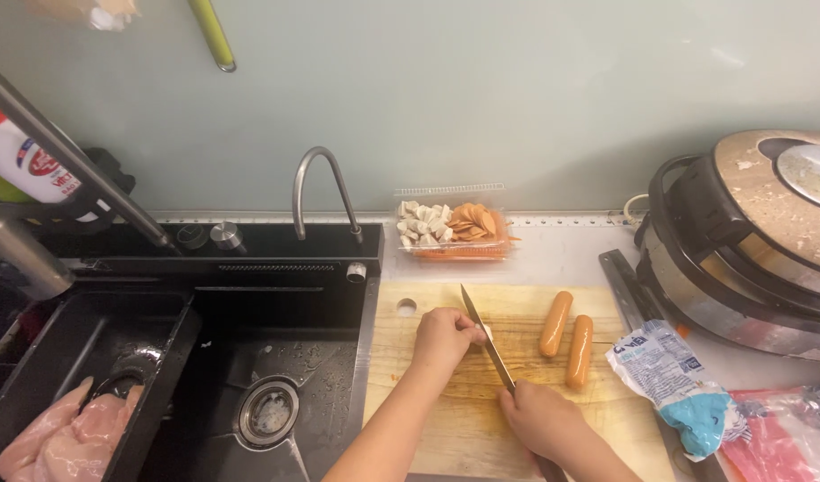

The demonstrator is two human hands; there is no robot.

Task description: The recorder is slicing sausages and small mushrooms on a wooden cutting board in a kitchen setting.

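Observation:
My right hand [539, 417] grips the handle of a kitchen knife [486, 341], whose blade slants up and left across a wooden cutting board [517, 303]. My left hand [443, 336] is curled on the board right against the blade, fingers bent over a small pale piece that is mostly hidden. Two whole orange sausages [566, 337] lie side by side on the board, to the right of the knife.
A clear tray [453, 229] of pale chunks and orange slices stands behind the board. A black sink [276, 357] with a curved tap [321, 192] is at left, raw chicken [62, 437] in a basin. A rice cooker [749, 241] and plastic packets [678, 384] are at right.

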